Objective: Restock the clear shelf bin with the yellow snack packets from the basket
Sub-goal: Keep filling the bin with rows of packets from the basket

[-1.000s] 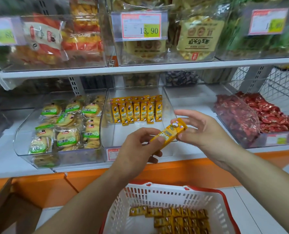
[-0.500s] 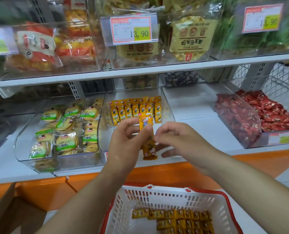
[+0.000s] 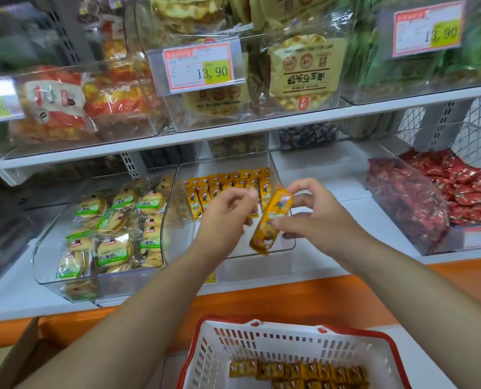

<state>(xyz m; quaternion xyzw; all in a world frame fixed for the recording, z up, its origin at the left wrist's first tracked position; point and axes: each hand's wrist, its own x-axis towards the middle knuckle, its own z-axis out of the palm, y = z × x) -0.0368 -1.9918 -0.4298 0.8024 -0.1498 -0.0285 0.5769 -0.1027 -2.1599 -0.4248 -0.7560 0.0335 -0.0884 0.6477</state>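
One yellow snack packet (image 3: 265, 231) pinched by right hand (image 3: 318, 223); left hand (image 3: 222, 214) curled beside it, grip unclear.

Yellow packet (image 3: 265, 235), red-rimmed white slotted basket (image 3: 261, 342).

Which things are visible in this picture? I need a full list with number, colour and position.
clear shelf bin: one, clear, lower shelf, middle
packets in bin: one row, yellow, standing at back
held packet: one, yellow, before that bin
basket: one, white, red rim, below
packets in basket: many, yellow, on its floor
biscuit packs: many, green-labelled, left bin
sweets: many, red, right bin
price tags: several, white-yellow, bin fronts
left hand: one, beside held packet
right hand: one, gripping held packet
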